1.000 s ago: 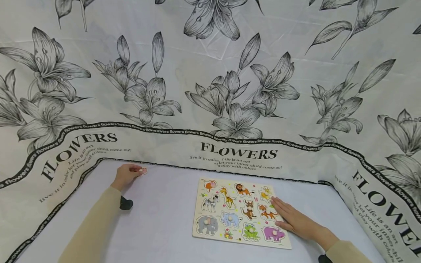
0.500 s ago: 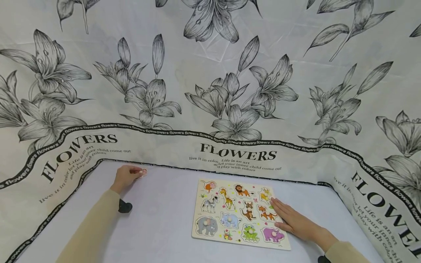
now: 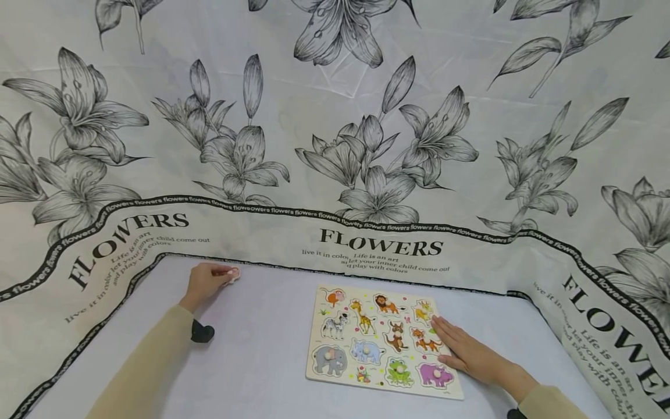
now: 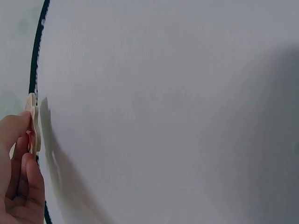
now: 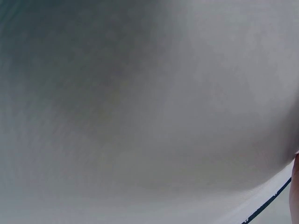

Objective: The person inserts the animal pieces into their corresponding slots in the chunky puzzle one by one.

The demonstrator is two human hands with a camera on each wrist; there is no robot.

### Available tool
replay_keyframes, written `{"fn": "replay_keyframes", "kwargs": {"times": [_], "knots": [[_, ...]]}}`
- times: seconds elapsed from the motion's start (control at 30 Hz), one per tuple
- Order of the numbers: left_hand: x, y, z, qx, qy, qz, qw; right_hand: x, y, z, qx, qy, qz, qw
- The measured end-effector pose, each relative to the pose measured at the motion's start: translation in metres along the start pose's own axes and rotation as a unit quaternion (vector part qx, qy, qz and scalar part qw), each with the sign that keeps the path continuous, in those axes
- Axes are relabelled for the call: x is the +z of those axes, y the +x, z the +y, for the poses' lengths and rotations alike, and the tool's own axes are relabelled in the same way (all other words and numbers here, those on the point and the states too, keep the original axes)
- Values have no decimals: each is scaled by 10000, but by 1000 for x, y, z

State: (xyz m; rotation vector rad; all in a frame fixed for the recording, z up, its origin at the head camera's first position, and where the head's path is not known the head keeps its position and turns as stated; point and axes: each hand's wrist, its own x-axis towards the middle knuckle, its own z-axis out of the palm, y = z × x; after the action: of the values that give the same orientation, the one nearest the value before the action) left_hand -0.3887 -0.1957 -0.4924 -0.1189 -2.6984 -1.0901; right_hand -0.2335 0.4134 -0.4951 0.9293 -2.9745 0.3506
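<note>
In the head view, my left hand pinches a small wooden puzzle piece near the table's back left edge. The left wrist view shows this pinkish-white piece edge-on between thumb and fingers; its picture cannot be made out. My right hand rests with fairly straight fingers on the right edge of a wooden animal puzzle board. Several animals show on the board, among them a grey elephant, a green frog and a purple hippo. Only a sliver of the right hand enters the right wrist view.
A white cloth covers the table. Floral fabric rises behind and at both sides, with a black trim at its lower edge. Wide cloth surface lies between my left arm and the puzzle board.
The puzzle piece in my left hand has shifted slightly right and tilted. My right hand and the board stay in place.
</note>
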Motion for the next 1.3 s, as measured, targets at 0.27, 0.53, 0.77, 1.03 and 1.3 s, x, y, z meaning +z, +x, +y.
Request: {"fn": "replay_keyframes", "kwargs": {"times": [0.27,0.53,0.77,1.03,1.3], "knots": [[18,-4,18,203,-244,70,9995,3,0,2,-11,-20,52,10000],[38,-9,35,264,-519,60,9983,2,-1,0,-44,-40,98,9999],[53,-14,51,442,-746,-8,9962,2,-1,-1,-35,-85,103,9999],[74,-18,74,511,-933,-18,9943,1,-1,0,-109,-225,220,9994],[90,-23,101,532,-892,-114,9945,1,-1,-3,-130,-186,279,9994]]}}
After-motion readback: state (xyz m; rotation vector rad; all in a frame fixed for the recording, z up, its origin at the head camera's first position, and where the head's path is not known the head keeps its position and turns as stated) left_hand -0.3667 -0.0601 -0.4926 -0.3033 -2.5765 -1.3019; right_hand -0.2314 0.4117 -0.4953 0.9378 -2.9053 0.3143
